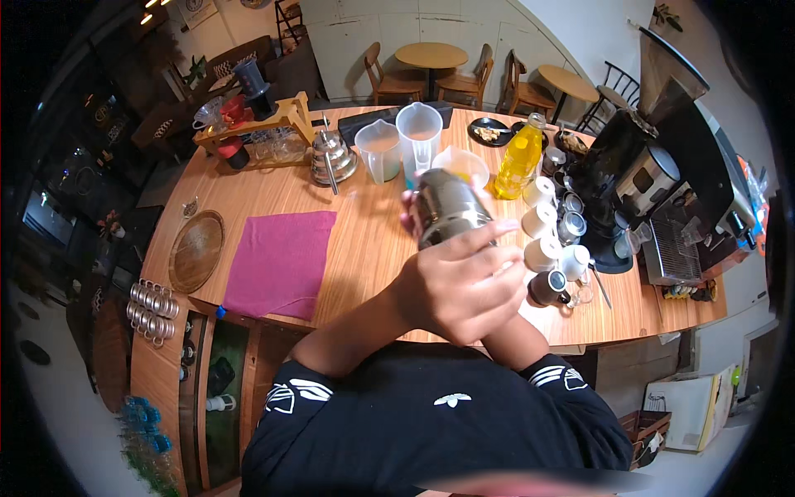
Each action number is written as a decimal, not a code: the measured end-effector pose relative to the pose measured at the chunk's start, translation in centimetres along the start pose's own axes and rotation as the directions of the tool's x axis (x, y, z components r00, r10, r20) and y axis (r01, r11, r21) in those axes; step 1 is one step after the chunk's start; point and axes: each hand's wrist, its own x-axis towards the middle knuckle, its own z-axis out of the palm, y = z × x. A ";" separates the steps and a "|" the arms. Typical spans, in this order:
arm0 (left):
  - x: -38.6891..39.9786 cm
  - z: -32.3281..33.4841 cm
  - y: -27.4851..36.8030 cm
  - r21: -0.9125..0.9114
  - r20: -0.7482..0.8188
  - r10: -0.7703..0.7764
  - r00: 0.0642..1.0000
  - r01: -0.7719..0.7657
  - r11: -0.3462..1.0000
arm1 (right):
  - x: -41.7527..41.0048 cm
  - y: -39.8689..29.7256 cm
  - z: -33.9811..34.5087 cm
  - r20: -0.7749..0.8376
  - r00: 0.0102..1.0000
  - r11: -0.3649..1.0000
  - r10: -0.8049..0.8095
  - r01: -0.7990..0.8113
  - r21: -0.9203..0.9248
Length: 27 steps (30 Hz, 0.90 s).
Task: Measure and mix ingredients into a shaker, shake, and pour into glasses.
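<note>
A shiny metal cocktail shaker (448, 202) is held up and tilted in front of my chest, over the wooden counter (372, 248). My left hand (469, 286) wraps its near end, with the fingers spread over it and slightly blurred. My right hand (408, 213) grips it from the far side. Only some fingertips show there; the rest is hidden behind the shaker and my left hand. My forearms cross close to the counter's front edge. Just beyond the shaker stand two clear plastic measuring jugs (379, 152) and a translucent plastic bowl (463, 163).
Right of my hands are a glass bottle of yellow liquid (520, 158), white cups (539, 220), a dark cup (548, 287) and a coffee grinder (621, 161). To the left lie a pink cloth (282, 264) and a round wooden board (197, 251). A metal kettle (332, 158) stands near the dripper stand (273, 124).
</note>
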 end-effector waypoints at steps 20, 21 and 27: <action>2.8 -1.6 -2.6 0.175 0.113 0.042 0.993 -0.061 0.983 | 1.5 6.7 -4.1 0.194 0.902 0.911 -0.385 0.336 0.240; 3.0 -2.0 -2.2 0.162 0.105 0.047 0.993 -0.064 0.985 | 2.3 6.2 -5.7 0.137 0.929 0.907 -0.343 0.290 0.305; 1.2 -4.2 -3.9 -0.062 -0.027 -0.009 1.000 0.007 0.998 | 2.3 3.5 -5.1 0.084 0.964 0.933 -0.252 0.265 -0.243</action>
